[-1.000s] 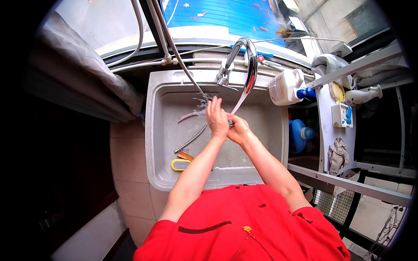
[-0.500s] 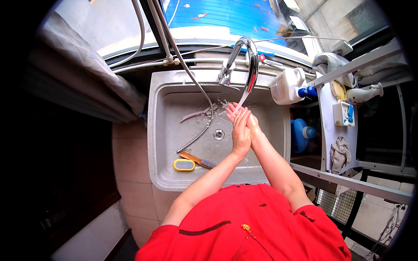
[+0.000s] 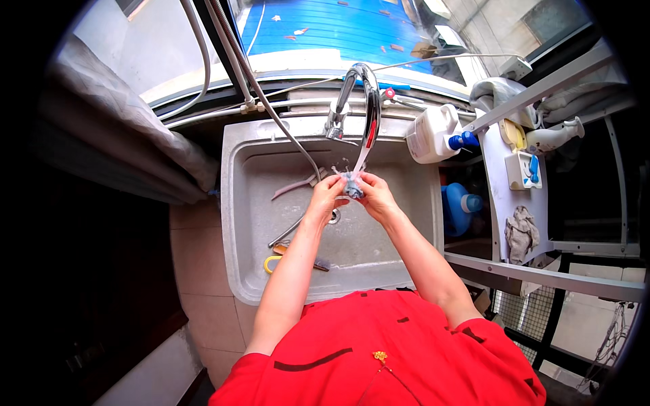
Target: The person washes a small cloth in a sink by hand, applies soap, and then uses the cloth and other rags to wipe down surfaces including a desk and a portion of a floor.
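Both my hands are over the grey sink (image 3: 230,223), pinching a small crumpled blue-grey cloth-like piece (image 3: 353,187) between them. My left hand (image 3: 328,195) grips its left side, and my right hand (image 3: 376,194) has the right side. Water (image 3: 363,158) runs from the curved chrome faucet (image 3: 372,101) down onto the piece. What exactly it is cannot be made out. The drain (image 3: 334,216) lies just below my left hand. A brush (image 3: 321,265) and a yellow-rimmed oval item (image 3: 269,264) are partly covered by my left forearm.
A pinkish strip (image 3: 290,189) and a grey hose (image 3: 283,128) lie in the sink's left half. Right of the sink stand a white jug (image 3: 428,137) and a blue bottle (image 3: 459,210). A shelf holds a grey rag (image 3: 521,233) and a white soap box (image 3: 520,170). A curtain (image 3: 128,115) hangs at left.
My hands, pressed palm to palm under the stream before, are now apart with the blue-grey piece held between them. My left forearm has swung left over the brush and yellow-rimmed item.
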`<state>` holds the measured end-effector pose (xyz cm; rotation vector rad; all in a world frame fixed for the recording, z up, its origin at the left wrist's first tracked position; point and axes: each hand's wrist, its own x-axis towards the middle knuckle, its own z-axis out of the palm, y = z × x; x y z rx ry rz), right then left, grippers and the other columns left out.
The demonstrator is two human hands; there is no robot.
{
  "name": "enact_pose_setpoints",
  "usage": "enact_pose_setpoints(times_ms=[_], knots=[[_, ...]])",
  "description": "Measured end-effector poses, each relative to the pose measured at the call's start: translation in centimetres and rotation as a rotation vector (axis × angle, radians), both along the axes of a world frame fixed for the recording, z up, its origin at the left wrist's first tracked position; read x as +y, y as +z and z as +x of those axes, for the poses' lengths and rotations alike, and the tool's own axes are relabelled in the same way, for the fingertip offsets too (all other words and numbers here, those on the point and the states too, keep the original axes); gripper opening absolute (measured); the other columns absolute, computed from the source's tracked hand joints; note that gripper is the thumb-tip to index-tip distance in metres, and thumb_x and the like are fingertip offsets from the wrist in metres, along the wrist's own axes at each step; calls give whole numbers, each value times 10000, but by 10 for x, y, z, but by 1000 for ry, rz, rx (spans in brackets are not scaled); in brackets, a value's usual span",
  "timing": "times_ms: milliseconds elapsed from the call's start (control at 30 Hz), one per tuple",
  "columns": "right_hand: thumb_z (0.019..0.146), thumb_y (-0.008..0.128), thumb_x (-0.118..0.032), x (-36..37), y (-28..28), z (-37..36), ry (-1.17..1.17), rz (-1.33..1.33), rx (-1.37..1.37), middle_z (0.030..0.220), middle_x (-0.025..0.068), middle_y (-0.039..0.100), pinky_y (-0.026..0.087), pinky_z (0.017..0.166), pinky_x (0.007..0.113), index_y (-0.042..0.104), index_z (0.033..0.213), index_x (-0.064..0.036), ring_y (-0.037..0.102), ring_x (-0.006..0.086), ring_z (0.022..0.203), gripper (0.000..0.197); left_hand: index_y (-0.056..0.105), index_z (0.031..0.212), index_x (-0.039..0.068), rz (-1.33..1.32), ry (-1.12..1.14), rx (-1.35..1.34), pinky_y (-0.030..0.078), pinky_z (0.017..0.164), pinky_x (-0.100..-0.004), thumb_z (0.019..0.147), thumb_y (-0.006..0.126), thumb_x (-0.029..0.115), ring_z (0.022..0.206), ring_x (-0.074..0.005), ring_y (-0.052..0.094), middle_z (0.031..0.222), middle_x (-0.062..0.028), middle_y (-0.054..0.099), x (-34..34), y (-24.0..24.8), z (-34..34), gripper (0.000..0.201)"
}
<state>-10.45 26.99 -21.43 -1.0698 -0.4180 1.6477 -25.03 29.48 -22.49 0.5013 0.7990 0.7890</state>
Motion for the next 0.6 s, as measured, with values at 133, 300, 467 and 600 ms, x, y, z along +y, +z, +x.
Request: enact_pose_setpoints(times_ms=[133, 300, 467, 600], knots=[[848, 563, -127, 5, -2, -11, -1, -39, -292, 854, 41, 604, 495, 587, 262, 581, 977, -21, 584, 118, 709, 168, 565, 884, 45, 182, 38, 220, 397, 523, -174, 849, 568, 116, 589, -55, 499, 722, 3, 567, 2, -15, -4, 79], [858, 552, -162, 18, -13, -11, -164, -88, -241, 772, 34, 586, 483, 551, 263, 587, 895, -31, 561, 119, 641, 140, 554, 873, 58, 394, 249, 377, 408, 537, -239, 835, 566, 106, 577, -114, 501, 713, -2, 551, -20, 19, 26, 62], [861, 560, -335, 13, -9, -34, -120, -278, 21, 684, 21, 537, 415, 458, 313, 556, 835, -88, 519, 148, 560, 248, 545, 862, 79, 1066, 379, 943, 431, 538, -366, 825, 573, 180, 587, -290, 562, 709, -100, 581, -28, 29, 29, 111], [882, 511, -388, 20, 1, -38, -133, -334, -73, 713, 31, 562, 415, 450, 313, 559, 845, -89, 531, 144, 563, 305, 499, 824, 99, 565, 262, 1131, 442, 556, -478, 835, 543, 286, 647, -382, 588, 673, -168, 597, -20, 32, 27, 193]])
